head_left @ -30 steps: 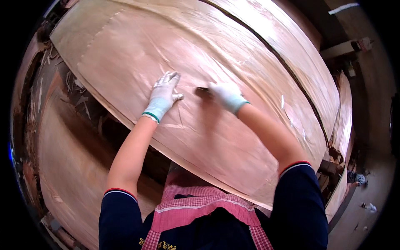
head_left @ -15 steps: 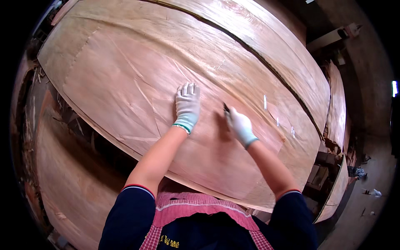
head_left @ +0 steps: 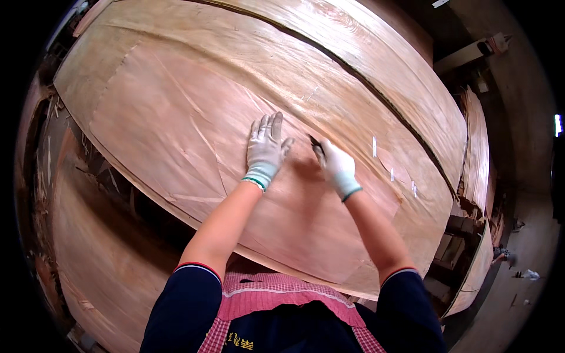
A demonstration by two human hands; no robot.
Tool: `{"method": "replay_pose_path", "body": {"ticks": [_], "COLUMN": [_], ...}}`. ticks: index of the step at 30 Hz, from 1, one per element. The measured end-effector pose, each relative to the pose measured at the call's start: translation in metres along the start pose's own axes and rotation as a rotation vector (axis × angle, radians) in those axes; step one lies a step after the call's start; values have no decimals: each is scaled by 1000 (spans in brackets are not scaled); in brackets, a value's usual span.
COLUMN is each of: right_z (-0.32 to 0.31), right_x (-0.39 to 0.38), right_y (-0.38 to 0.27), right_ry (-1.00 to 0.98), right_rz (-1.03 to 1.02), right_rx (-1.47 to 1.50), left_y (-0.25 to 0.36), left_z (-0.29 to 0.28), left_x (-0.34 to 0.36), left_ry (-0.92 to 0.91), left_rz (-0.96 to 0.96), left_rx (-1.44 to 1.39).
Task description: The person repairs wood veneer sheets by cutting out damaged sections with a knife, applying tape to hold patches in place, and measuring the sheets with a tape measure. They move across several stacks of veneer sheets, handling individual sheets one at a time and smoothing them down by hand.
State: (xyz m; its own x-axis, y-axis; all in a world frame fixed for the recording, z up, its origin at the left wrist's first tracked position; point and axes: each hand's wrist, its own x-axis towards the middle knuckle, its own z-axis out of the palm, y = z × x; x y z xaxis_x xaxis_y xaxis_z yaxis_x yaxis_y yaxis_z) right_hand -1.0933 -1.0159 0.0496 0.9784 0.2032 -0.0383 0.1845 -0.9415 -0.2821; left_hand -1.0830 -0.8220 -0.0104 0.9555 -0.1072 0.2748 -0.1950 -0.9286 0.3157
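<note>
A large, thin sheet of pinkish wood veneer lies wrinkled over a paler, yellowish sheet. Flat on the pink veneer rests my left hand in a white glove with a green cuff, fingers stretched out and thumb apart. To its right, my right hand, also gloved, is closed round a slim black tool, perhaps a knife; its tip points up and left over the veneer. The fingers hide most of the tool, and whether its tip touches the wood I cannot tell.
Beyond a dark gap lies another pale sheet. Short white tape strips stick to the wood on the right. A lower curved sheet is at the left. Torn veneer pieces hang at the right edge, beside a floor with scraps.
My left hand's fingers have straightened and its thumb has spread out. My right hand, with the black tool, has moved slightly up and left, nearer to the left hand.
</note>
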Motion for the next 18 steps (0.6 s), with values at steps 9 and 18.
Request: {"method": "replay_pose_path", "body": {"ticks": [9,18], "right_z": [11,-5], "right_x": [25,-118], "right_y": [20,93], "right_ry": [-146,-56], "right_rz": [-133,251], "right_rx": [-253,-322], "left_y": [-1,125], "left_z": [-3,35], "left_x": [2,-48], "left_ry": [-84,-176], "left_rz": [-18,411], "left_rx": [-15,-138]}}
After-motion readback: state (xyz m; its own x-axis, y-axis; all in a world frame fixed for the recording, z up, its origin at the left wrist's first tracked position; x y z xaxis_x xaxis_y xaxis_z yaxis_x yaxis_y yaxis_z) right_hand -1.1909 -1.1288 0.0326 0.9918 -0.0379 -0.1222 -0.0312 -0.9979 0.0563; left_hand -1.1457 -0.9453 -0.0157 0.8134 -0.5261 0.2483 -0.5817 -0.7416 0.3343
